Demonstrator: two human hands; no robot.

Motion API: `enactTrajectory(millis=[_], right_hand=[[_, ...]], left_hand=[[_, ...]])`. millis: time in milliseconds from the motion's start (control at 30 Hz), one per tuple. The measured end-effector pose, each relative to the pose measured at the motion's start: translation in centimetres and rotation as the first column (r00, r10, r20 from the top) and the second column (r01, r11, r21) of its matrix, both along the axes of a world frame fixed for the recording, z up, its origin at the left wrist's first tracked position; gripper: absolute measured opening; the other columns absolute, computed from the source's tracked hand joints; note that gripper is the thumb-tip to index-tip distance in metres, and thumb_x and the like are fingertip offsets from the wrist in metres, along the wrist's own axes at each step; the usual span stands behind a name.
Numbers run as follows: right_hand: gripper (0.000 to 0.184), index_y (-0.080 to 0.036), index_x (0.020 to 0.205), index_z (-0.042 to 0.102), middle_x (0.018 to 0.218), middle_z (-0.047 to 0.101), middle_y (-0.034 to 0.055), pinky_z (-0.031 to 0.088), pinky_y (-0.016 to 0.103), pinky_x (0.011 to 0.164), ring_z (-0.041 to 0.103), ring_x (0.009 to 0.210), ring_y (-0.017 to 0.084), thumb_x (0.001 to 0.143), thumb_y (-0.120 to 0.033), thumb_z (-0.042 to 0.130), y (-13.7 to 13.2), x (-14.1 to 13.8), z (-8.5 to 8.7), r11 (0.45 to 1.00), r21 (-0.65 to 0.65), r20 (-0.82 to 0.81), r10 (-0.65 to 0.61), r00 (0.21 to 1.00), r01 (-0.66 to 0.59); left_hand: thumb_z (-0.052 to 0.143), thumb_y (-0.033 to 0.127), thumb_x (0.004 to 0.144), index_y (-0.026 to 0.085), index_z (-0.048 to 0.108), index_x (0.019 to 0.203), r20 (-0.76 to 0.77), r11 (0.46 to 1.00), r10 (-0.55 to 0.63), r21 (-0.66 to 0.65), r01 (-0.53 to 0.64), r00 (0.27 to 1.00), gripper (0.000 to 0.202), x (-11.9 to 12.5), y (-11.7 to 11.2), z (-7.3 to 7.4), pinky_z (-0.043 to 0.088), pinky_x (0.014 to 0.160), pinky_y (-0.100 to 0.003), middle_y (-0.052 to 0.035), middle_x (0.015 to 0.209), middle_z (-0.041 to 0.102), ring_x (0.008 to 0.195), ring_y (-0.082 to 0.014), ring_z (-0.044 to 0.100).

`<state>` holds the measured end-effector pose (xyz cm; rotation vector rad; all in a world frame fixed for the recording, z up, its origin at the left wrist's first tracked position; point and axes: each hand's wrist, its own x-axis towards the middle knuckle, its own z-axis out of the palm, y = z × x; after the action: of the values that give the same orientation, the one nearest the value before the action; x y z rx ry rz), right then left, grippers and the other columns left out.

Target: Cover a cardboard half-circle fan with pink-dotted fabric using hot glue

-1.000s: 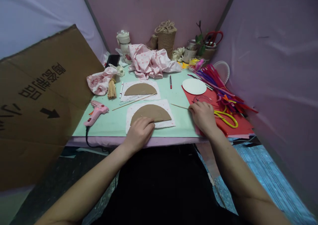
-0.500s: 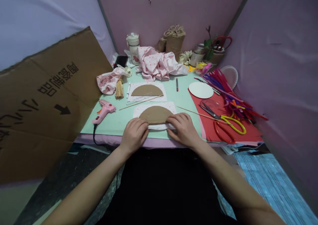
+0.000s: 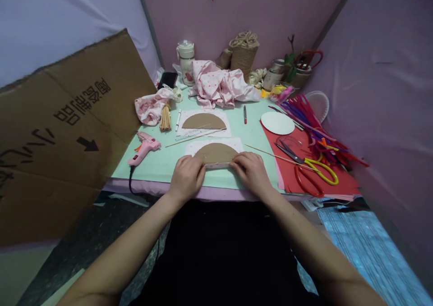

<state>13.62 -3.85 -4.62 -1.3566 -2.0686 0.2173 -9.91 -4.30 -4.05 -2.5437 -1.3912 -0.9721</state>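
Observation:
A brown cardboard half-circle (image 3: 215, 153) lies on a piece of dotted white fabric (image 3: 237, 142) near the front of the mint-green table (image 3: 158, 162). My left hand (image 3: 186, 176) and my right hand (image 3: 249, 171) pinch the fabric's near edge, which is folded up over the straight edge of the cardboard. A second brown half-circle (image 3: 203, 121) on its own fabric piece lies just behind. A thin wooden stick (image 3: 196, 137) lies between the two pieces.
A pink glue gun (image 3: 145, 147) lies at the left, a bundle of sticks (image 3: 165, 118) behind it. Red paper (image 3: 324, 184) at right holds yellow-handled scissors (image 3: 313, 165), a white disc (image 3: 277, 122) and pipe cleaners (image 3: 304, 116). Pink cloth (image 3: 216, 85), jars and twine stand at the back. A large cardboard sheet (image 3: 61, 130) leans at left.
My right hand left the scissors on the red paper and came to the near fabric piece. Both hands now fold its near edge over the cardboard.

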Motion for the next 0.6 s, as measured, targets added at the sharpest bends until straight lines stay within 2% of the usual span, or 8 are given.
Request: enactTrajectory(millis=[200, 433, 600], right_hand=[[0.019, -0.021, 0.078, 0.063, 0.085, 0.068, 0.0056, 0.036, 0.034, 0.079, 0.058, 0.085, 0.021, 0.092, -0.03, 0.054, 0.6, -0.5, 1.3, 0.987, -0.142, 0.061, -0.067, 0.996, 0.075], [0.012, -0.02, 0.071, 0.062, 0.077, 0.067, 0.0048, 0.036, 0.029, 0.069, 0.057, 0.076, 0.019, 0.082, -0.024, 0.059, 1.8, -1.1, 2.7, 0.933, -0.32, 0.088, -0.141, 0.986, 0.162], [0.011, -0.02, 0.07, 0.063, 0.075, 0.067, 0.0033, 0.035, 0.028, 0.066, 0.057, 0.071, 0.017, 0.08, -0.022, 0.059, 2.2, -1.2, 3.2, 0.895, -0.413, 0.075, -0.153, 0.985, 0.17]], left_hand=[[0.049, 0.017, 0.092, 0.019, 0.056, 0.087, -0.019, 0.971, 0.122, -0.203, -0.123, 0.992, 0.009, 1.0, 0.4, 0.8, 0.038, 0.096, -0.041, -0.0036, 0.084, 0.069, 0.084, -0.0208, 0.063], [0.053, 0.018, 0.091, 0.019, 0.055, 0.092, -0.05, 0.881, 0.261, -0.396, -0.259, 0.964, 0.002, 1.9, 0.5, 2.2, 0.034, 0.093, -0.042, -0.0039, 0.092, 0.07, 0.092, -0.0235, 0.064], [0.054, 0.022, 0.092, 0.019, 0.056, 0.097, -0.116, 0.816, 0.331, -0.463, -0.346, 0.936, 0.005, 1.9, 0.9, 2.8, 0.036, 0.092, -0.043, -0.0053, 0.092, 0.068, 0.096, -0.0258, 0.062]])
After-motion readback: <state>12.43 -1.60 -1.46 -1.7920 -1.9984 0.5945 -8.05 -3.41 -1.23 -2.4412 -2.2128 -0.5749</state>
